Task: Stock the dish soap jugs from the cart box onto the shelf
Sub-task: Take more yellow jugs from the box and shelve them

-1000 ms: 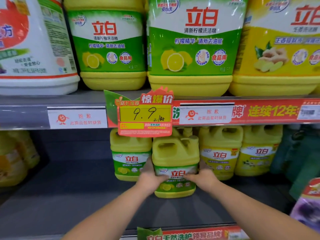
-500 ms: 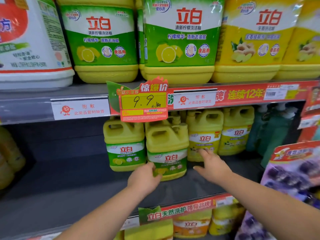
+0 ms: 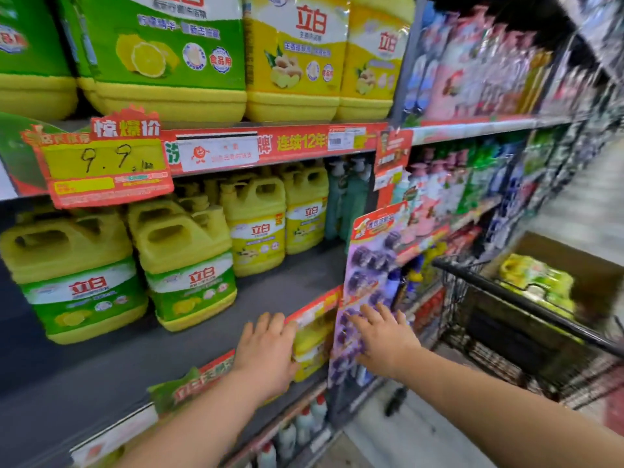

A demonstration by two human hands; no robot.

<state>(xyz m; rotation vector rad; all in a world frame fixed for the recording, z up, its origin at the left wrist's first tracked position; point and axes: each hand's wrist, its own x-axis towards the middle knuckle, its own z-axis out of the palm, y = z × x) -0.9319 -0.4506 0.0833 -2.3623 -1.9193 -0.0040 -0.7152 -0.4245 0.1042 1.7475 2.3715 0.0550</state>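
Two yellow dish soap jugs with green lemon labels stand on the dark middle shelf [image 3: 84, 376]: one jug [image 3: 72, 275] at the left, another jug [image 3: 185, 265] beside it. Behind them to the right stand yellow-labelled jugs [image 3: 255, 231]. My left hand [image 3: 266, 349] is in front of the shelf's edge, fingers straight, holding nothing. My right hand [image 3: 385, 336] is spread in the air to its right, also empty. At the right, a black wire cart [image 3: 513, 298] carries a cardboard box [image 3: 587, 265] with green and yellow jugs [image 3: 537, 282] inside.
Large soap jugs [image 3: 169, 55] fill the shelf above, over a red price sign [image 3: 108, 163] reading 9.9. A hanging strip of purple packets [image 3: 368, 271] juts out beside my right hand. More bottles line the aisle shelves [image 3: 472, 184] to the right.
Both hands have let go of the green-label jug, which now stands on the shelf, and have drawn back to the right. My view has swung right, bringing the cart and box into sight.
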